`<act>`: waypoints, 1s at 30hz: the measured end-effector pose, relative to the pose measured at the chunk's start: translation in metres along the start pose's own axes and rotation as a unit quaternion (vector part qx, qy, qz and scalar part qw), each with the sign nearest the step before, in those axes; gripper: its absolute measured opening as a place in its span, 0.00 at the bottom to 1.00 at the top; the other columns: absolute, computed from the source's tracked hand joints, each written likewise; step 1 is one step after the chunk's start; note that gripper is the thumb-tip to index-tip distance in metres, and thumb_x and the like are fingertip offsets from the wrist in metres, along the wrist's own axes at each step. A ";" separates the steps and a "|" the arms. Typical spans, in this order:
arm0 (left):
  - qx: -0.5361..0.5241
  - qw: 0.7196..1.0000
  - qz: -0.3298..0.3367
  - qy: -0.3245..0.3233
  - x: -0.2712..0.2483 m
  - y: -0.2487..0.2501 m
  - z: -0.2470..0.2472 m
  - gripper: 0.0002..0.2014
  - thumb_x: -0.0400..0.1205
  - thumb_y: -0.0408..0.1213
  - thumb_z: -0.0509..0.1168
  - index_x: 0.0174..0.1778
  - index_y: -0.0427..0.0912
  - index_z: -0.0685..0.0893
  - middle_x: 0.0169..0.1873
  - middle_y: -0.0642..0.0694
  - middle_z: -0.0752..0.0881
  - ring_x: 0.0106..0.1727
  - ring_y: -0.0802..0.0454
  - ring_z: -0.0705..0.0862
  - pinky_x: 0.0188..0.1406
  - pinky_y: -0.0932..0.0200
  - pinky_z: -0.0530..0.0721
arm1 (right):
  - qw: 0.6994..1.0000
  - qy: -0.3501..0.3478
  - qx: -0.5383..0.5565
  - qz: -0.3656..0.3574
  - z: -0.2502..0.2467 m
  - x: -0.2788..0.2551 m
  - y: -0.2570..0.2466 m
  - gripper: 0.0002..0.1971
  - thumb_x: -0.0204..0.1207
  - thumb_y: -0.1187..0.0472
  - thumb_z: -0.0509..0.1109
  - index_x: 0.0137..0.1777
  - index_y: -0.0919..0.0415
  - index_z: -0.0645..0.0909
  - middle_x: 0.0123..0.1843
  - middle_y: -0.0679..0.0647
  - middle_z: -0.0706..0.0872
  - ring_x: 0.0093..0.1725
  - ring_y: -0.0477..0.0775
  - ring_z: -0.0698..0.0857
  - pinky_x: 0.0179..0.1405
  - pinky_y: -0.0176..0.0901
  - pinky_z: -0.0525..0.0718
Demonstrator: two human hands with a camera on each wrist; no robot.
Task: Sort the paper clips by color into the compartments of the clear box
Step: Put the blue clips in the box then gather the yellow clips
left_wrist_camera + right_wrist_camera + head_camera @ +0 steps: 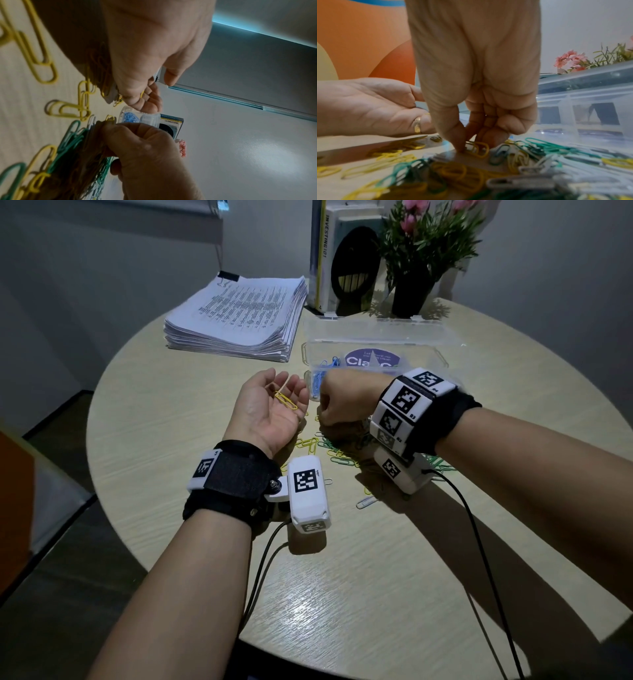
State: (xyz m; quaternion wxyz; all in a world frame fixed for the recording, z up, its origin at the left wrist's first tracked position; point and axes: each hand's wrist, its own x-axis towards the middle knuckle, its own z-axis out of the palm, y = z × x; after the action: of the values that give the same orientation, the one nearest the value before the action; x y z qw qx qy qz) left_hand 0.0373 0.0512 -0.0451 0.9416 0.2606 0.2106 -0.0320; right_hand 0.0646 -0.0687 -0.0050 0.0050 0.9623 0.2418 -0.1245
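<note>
My left hand (pixel 284 385) lies palm up and relaxed on the round table, with yellow paper clips (pixel 286 401) lying loose in its palm. Just to its right, my right hand (pixel 471 143) points down into the mixed pile of yellow, green, white and grey clips (pixel 339 455), and its thumb and fingertips pinch a yellow clip (pixel 480 148) that lies on the table. Behind both hands stands the clear box (pixel 442 357) with its lid raised. Blue clips (pixel 322 371) fill its left compartment. From the head view the right fingertips are hidden.
A thick stack of printed paper (pixel 239 316) lies at the back left. Books (pixel 325 258), a black bookend (pixel 356 268) and a potted plant (pixel 411 292) stand behind the box. Loose clips (pixel 366 501) lie near the wrist cameras. Cables trail toward the table's near edge.
</note>
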 end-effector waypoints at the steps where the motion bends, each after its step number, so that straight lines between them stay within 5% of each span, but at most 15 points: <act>1: 0.002 1.000 0.000 0.000 0.000 0.000 0.000 0.10 0.85 0.38 0.56 0.41 0.38 0.76 0.34 0.42 0.81 0.34 0.50 0.81 0.33 0.59 0.81 | 1.000 0.003 0.000 -0.005 0.001 0.000 0.000 0.10 0.75 0.60 0.69 0.50 0.67 0.84 0.41 0.58 0.81 0.41 0.57 0.78 0.27 0.40 0.72; 5: 0.011 1.000 -0.003 -0.004 -0.001 0.000 0.000 0.10 0.85 0.38 0.56 0.41 0.38 0.76 0.35 0.42 0.82 0.37 0.49 0.82 0.37 0.58 0.81 | 0.999 -0.005 0.032 0.000 0.002 0.000 0.000 0.13 0.72 0.61 0.73 0.54 0.65 0.86 0.47 0.59 0.86 0.43 0.54 0.81 0.26 0.37 0.74; 10: 0.021 1.000 -0.011 -0.017 -0.002 -0.001 0.000 0.10 0.86 0.39 0.55 0.44 0.37 0.77 0.40 0.41 0.83 0.44 0.46 0.83 0.46 0.53 0.81 | 0.983 0.014 0.181 0.009 -0.015 -0.003 0.002 0.02 0.72 0.65 0.71 0.41 0.61 0.85 0.37 0.57 0.86 0.35 0.52 0.85 0.35 0.41 0.84; 18: 0.007 0.999 -0.018 -0.027 -0.005 -0.001 0.001 0.16 0.88 0.42 0.49 0.51 0.34 0.77 0.44 0.35 0.82 0.45 0.44 0.82 0.46 0.52 0.79 | 0.959 0.117 0.259 -0.015 -0.036 0.002 -0.016 0.09 0.77 0.66 0.69 0.50 0.73 0.87 0.43 0.67 0.90 0.39 0.60 0.90 0.44 0.53 0.91; 23: -0.008 0.999 0.022 0.028 -0.004 0.014 -0.008 0.13 0.87 0.40 0.52 0.48 0.35 0.78 0.43 0.39 0.80 0.44 0.47 0.81 0.44 0.56 0.80 | 0.986 0.040 0.162 0.021 -0.025 0.011 -0.012 0.10 0.77 0.71 0.65 0.51 0.74 0.87 0.44 0.67 0.91 0.43 0.63 0.92 0.47 0.56 0.90; 27: -0.032 0.997 0.055 0.053 -0.006 0.022 -0.012 0.11 0.86 0.39 0.54 0.45 0.38 0.78 0.39 0.42 0.80 0.39 0.50 0.81 0.39 0.60 0.80 | 0.997 0.022 0.068 -0.037 -0.015 0.011 -0.021 0.14 0.78 0.70 0.66 0.60 0.61 0.86 0.51 0.54 0.88 0.51 0.54 0.87 0.48 0.41 0.84; 30: -0.050 0.995 0.061 0.054 -0.007 0.025 -0.014 0.11 0.86 0.39 0.54 0.45 0.38 0.77 0.38 0.43 0.80 0.37 0.51 0.81 0.37 0.60 0.80 | 0.996 0.026 -0.017 -0.089 -0.006 0.017 -0.026 0.15 0.80 0.66 0.63 0.63 0.59 0.85 0.61 0.56 0.86 0.61 0.58 0.83 0.58 0.43 0.80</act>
State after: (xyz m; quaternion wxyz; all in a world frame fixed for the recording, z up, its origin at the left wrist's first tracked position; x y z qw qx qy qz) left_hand 0.0304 0.0792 -0.0412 0.9410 0.2269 0.2459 0.0499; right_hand 0.0687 -0.0376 -0.0021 0.0040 0.9396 0.3289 -0.0949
